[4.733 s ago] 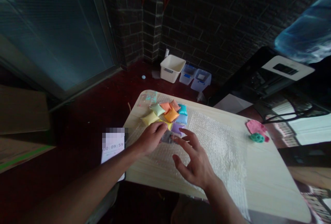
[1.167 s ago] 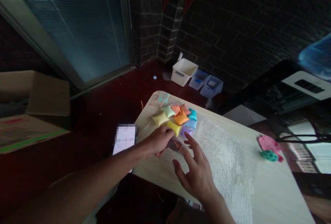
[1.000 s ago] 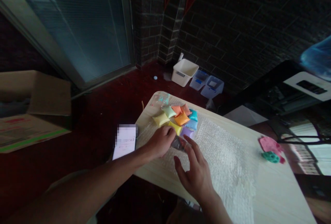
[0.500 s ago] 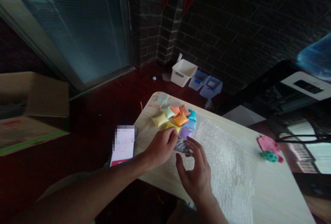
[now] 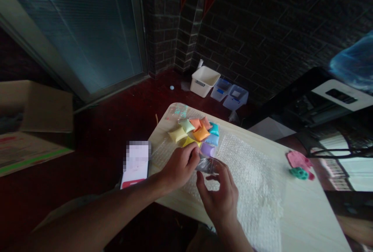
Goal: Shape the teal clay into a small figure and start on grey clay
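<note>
My left hand (image 5: 181, 166) is closed, its thumb and fingers pinching a dark packet in clear shiny wrap (image 5: 206, 164). At the packet's right end, my right hand (image 5: 221, 190) has its fingers curved over the edge, with the thumb held apart below them. Just beyond the hands lie several pillow-shaped coloured packets: a purple packet (image 5: 207, 149), an orange packet (image 5: 201, 132), a blue packet (image 5: 212, 139), a teal packet (image 5: 214, 129) and a pale yellow packet (image 5: 177, 134) among them. A bright yellow packet (image 5: 190, 141) is partly hidden behind my left hand.
Bubble wrap (image 5: 253, 178) covers the middle of the wooden table (image 5: 309, 201). Pink clay-like material (image 5: 297, 160) and a green piece (image 5: 299, 173) lie at the right. A phone (image 5: 135, 166) stands at the left edge. Bins (image 5: 201, 87) and a cardboard box (image 5: 49, 108) are on the floor.
My right hand's fingers have come slightly closer over the packet's right end. My left hand keeps its pinch. The whole view has shifted a little.
</note>
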